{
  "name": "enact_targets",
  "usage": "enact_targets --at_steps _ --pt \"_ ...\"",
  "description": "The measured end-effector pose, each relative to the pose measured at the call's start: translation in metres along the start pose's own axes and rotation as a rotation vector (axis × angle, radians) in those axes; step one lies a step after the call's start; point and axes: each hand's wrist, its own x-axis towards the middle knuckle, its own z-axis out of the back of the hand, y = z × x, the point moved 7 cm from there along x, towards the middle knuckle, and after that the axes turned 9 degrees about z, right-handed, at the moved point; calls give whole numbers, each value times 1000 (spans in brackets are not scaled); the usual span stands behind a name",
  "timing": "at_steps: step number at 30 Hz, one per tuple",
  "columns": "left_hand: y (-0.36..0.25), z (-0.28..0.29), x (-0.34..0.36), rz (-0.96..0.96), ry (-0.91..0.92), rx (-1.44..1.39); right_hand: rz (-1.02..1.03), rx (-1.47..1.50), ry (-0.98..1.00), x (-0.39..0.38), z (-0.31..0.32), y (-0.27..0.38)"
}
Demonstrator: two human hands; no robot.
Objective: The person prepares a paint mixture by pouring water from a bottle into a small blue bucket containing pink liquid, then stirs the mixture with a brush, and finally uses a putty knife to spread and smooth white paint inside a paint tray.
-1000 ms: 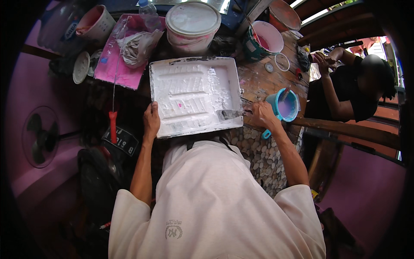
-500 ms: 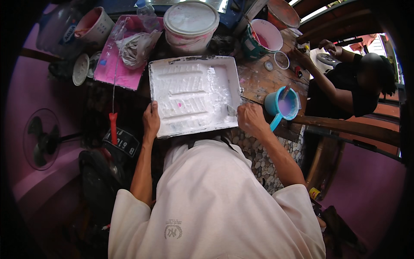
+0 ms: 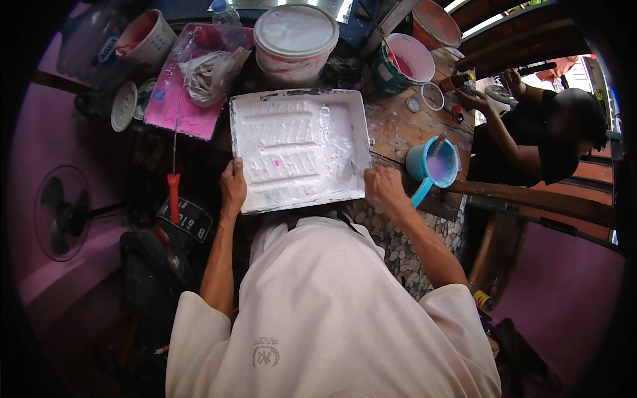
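A white paint tray (image 3: 279,158) with a ridged slope lies in front of me, smeared with wet white paint. My left hand (image 3: 233,186) is closed on its lower left edge, thumb over the rim. At the lower right corner of the tray, my right hand (image 3: 385,187) is a fist around a small flat scraper, its blade reaching in over the paint and now barely showing. A light blue dipper (image 3: 417,160) stands right of that hand, with pale purple paint and a brush (image 3: 437,144) in it.
Behind the tray stands a lidded white bucket (image 3: 296,40). A pink tray (image 3: 179,119) with a plastic bag (image 3: 211,74) and a roller with a red handle (image 3: 174,199) is at left. A green bucket (image 3: 391,73) of pink paint stands at right, near another person (image 3: 557,132).
My right hand has shifted slightly, and the scraper blade shows less. White paint in the tray's right part looks more spread and streaked. The other person's hands have moved.
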Motion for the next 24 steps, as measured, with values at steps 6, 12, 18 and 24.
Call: enact_targets --at_steps 6,12,18,24 --pt "-4 1 0 -13 -5 -45 -81 -9 -7 8 20 -3" --pt "-1 1 0 37 -8 -8 25 -59 73 32 13 25" --pt "-1 -1 -1 -5 -32 -5 41 -144 -13 42 3 15" --pt "-2 0 -4 -47 -73 -51 8 -162 65 49 7 12"
